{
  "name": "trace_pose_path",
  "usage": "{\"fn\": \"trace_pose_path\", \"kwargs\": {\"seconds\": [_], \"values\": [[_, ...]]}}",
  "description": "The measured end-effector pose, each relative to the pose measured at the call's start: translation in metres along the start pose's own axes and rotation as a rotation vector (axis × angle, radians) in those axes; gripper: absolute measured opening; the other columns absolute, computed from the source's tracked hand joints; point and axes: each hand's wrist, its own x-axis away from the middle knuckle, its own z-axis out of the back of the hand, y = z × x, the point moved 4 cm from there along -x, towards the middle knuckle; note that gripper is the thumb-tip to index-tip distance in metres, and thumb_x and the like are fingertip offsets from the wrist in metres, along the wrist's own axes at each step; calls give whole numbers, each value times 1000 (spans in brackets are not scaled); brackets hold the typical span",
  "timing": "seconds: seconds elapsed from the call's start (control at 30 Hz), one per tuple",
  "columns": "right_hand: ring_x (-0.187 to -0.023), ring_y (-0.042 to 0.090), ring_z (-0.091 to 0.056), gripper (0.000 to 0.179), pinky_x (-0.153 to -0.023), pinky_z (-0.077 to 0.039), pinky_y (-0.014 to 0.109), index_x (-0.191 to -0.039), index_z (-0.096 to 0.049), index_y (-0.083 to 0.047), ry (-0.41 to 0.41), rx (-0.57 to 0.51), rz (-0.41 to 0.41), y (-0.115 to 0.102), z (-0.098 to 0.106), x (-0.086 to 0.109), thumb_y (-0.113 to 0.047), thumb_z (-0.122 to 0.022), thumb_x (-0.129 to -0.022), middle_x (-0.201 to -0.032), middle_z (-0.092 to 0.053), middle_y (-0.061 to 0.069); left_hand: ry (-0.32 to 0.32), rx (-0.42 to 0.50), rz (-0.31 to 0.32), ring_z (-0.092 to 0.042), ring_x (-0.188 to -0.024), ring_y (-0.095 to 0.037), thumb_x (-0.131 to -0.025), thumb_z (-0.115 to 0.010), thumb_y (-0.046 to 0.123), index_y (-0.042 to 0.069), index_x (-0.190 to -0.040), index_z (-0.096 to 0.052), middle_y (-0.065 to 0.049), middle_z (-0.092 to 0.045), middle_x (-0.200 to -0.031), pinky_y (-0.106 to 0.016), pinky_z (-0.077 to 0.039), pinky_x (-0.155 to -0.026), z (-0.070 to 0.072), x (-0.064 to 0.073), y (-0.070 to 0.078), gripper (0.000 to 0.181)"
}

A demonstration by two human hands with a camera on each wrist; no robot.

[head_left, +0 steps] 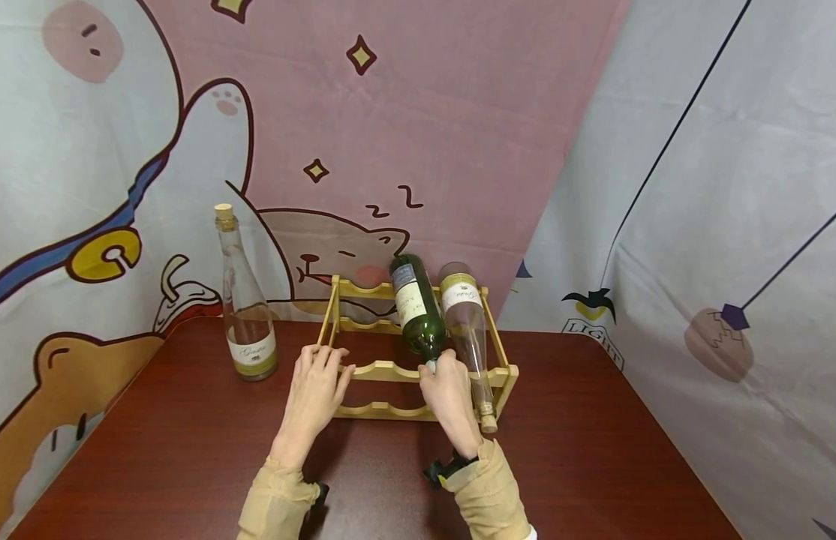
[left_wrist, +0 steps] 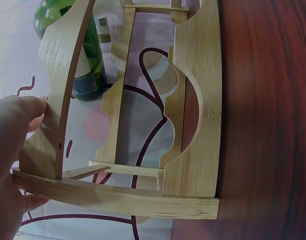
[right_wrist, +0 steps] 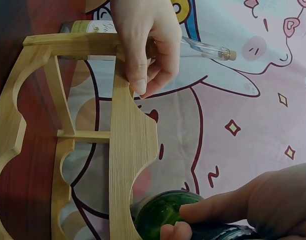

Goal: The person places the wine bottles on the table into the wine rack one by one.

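A green wine bottle [head_left: 421, 322] with a pale label slants over the wooden wine rack [head_left: 380, 370], its base toward the wall. My right hand [head_left: 452, 394] grips it by the neck, just above the front top rail. In the right wrist view the fingers wrap the neck while the bottle's shoulder [right_wrist: 160, 215] overlaps the rail. My left hand [head_left: 311, 394] holds the rack's front left corner, thumb and fingers about the rail end in the left wrist view. To the right of the green bottle, a clear corked bottle [head_left: 467, 322] lies in the rack, cork toward me.
Another clear corked bottle [head_left: 251, 337] stands upright on the dark red table [head_left: 593, 420], left of the rack. Behind the table hangs a cartoon-printed cloth [head_left: 458, 135], close to the rack's back. The rack's lower tier has scalloped rails too.
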Motion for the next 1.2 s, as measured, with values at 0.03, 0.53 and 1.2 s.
{"fn": "trace_pose_path", "kwargs": {"seconds": [0.03, 0.53, 1.2], "values": [[-70, 33, -63, 23, -63, -49, 43, -89, -54, 5, -4, 3, -3, 0, 0, 0, -13, -67, -83, -74, -63, 20, 0, 1, -1, -49, -99, -33, -86, -69, 18, 4, -101, -66, -11, -63, -90, -45, -42, -83, 0, 0, 0, 21], [-72, 34, -64, 23, -64, -50, 43, -90, -53, 7, -44, 24, -9, 1, -1, -1, -12, -66, -84, -74, -63, 21, -7, 2, -1, -48, -98, -33, -86, -68, 18, 5, -100, -65, -10, -63, -90, -45, -41, -84, -1, -1, 0, 19], [-64, 32, -63, 22, -52, -48, 39, -87, -52, 6, -72, 51, 79, -8, -8, 3, -11, -65, -82, -69, -61, 19, 13, 7, -6, -48, -97, -33, -85, -69, 18, 6, -98, -65, -10, -62, -89, -46, -41, -84, -1, 1, 1, 18]]}}
